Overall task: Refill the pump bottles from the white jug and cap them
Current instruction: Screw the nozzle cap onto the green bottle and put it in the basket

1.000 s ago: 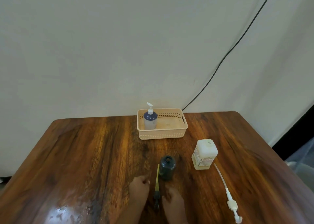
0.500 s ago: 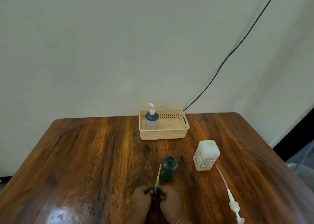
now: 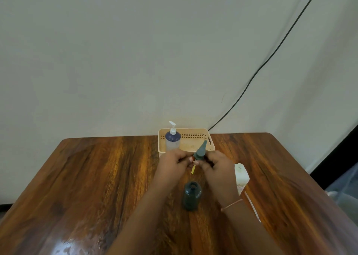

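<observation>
Above the middle of the wooden table (image 3: 96, 177), I see both hands meeting around the dark green pump head (image 3: 200, 151). The left hand (image 3: 174, 162) pinches its collar with curled fingertips, and the right hand (image 3: 217, 165) curls round the collar from the other side, so both are gripping the same piece. Its nozzle points up and to the right, in front of the basket (image 3: 203, 136). A short yellow dip tube (image 3: 193, 170) hangs from under it between the two hands, clear of the table.

Nearer to me, the dark green bottle (image 3: 191, 194) stands upright on the table between the two forearms, with its neck open. The white jug (image 3: 241, 175) stands just to the right of the right hand, partly hidden behind the hand and wrist; I cannot tell whether its cap is on.

The basket sits at the far edge by the wall, and a clear bottle (image 3: 172, 140) with a dark blue shoulder and a white pump stands upright in its left end. A white tube (image 3: 251, 204) lies on the table beside the right forearm, mostly hidden by it. A thin bracelet (image 3: 231, 204) circles the right wrist. A black cable (image 3: 271, 57) runs up the wall.
</observation>
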